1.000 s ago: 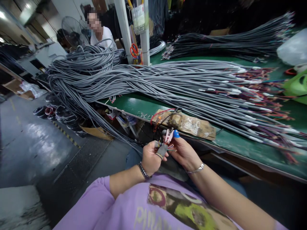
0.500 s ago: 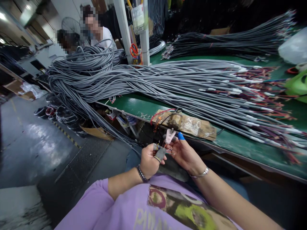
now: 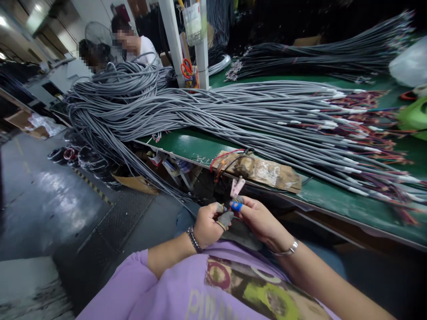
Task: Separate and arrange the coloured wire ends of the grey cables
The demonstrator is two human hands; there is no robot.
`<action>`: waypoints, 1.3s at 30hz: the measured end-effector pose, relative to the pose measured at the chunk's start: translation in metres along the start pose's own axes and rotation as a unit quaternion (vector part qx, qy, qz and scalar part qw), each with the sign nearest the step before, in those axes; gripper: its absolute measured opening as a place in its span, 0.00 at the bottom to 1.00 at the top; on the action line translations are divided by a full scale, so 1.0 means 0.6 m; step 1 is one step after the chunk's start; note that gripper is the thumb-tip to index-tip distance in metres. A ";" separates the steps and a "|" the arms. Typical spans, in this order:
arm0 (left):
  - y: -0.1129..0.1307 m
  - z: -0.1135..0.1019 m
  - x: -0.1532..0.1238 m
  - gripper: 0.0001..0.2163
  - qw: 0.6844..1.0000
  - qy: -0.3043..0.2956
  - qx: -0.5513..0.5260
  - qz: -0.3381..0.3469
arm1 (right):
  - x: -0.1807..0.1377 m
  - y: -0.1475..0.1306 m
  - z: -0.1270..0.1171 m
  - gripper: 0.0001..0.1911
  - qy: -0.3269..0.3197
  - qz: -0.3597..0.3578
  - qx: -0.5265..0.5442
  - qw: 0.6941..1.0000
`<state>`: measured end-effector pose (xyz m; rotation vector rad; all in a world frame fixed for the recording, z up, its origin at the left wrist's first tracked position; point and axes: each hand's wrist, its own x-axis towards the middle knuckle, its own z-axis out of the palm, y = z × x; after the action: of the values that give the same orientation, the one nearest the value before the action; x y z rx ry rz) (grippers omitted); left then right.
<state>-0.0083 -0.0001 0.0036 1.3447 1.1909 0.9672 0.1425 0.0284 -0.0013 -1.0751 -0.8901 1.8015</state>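
Observation:
My left hand [image 3: 206, 224] is closed in a fist just below the bench edge, gripping the end of a grey cable [image 3: 226, 218] with thin coloured wires sticking out. My right hand [image 3: 258, 218] meets it from the right, fingers pinched at those wire ends, a blue cap [image 3: 236, 206] on one fingertip. A small pink clip-like tool [image 3: 236, 186] sticks up between the right fingers. Both hands touch at the cable end, over my lap.
A big heap of grey cables [image 3: 207, 109] with coloured wire ends lies across the green bench [image 3: 187, 144]. A taped brown block [image 3: 263, 171] sits at the bench edge. White posts [image 3: 202, 49], orange scissors [image 3: 187, 69] and two seated people [image 3: 133, 40] are behind. More cable bundles [image 3: 316, 58] lie far right.
My right hand has closed in: the blue-capped fingertip came down and left to the wire ends held by my left hand. The left hand stayed almost still.

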 end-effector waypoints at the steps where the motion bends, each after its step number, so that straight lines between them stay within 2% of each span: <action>1: 0.000 -0.001 0.001 0.12 1.000 -0.005 0.002 -0.003 | 0.000 0.003 0.001 0.20 0.007 0.002 0.002 1.000; 7: 0.006 -0.003 0.004 0.15 0.998 0.003 -0.043 -0.037 | -0.009 0.006 0.010 0.19 0.015 0.014 0.025 0.999; 12: 0.002 -0.002 0.009 0.19 0.984 0.075 -0.145 -0.068 | -0.015 0.001 0.003 0.18 0.023 -0.045 0.069 0.996; 15: -0.004 -0.001 0.013 0.18 0.973 0.101 -0.193 -0.081 | -0.012 0.001 -0.005 0.17 0.024 -0.036 0.104 0.994; 19: -0.003 0.005 0.012 0.19 0.968 0.072 -0.222 -0.096 | -0.006 0.002 -0.006 0.17 0.000 0.016 0.079 0.997; 25: -0.002 0.010 0.010 0.19 0.970 0.034 -0.214 -0.108 | 0.000 0.004 -0.001 0.16 -0.025 -0.012 0.044 0.999; 29: -0.007 0.008 0.011 0.19 0.971 0.040 -0.215 -0.095 | -0.002 0.010 -0.003 0.16 -0.026 -0.013 0.037 0.999; 34: -0.008 0.005 0.010 0.19 0.969 0.050 -0.232 -0.072 | 0.000 0.010 -0.005 0.15 -0.002 -0.001 0.084 0.996; 39: -0.008 0.007 0.009 0.19 0.971 0.025 -0.224 -0.081 | 0.001 0.007 0.000 0.15 -0.059 0.004 0.078 0.995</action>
<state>-0.0041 0.0042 -0.0020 0.8575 1.0234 1.0779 0.1410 0.0271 -0.0051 -0.8826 -0.8003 1.9225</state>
